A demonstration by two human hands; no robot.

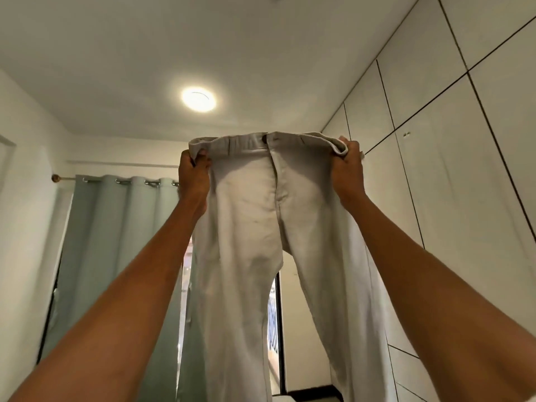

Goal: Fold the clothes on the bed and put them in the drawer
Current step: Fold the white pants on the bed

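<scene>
A pair of light grey trousers (249, 227) hangs full length in front of me, held high toward the ceiling. My left hand (193, 175) grips the left end of the waistband. My right hand (346, 169) grips the right end, so the waistband is stretched flat between them. Both legs hang straight down and run out of the bottom of the view. The fly faces me, with a dark button at the top centre. The bed and the drawer are out of view.
A white built-in wardrobe (452, 169) with dark seams fills the right wall. A pale green curtain (116, 256) on a rod hangs at the left, with a window strip (274, 323) behind the trousers. A round ceiling light (199, 99) glows above.
</scene>
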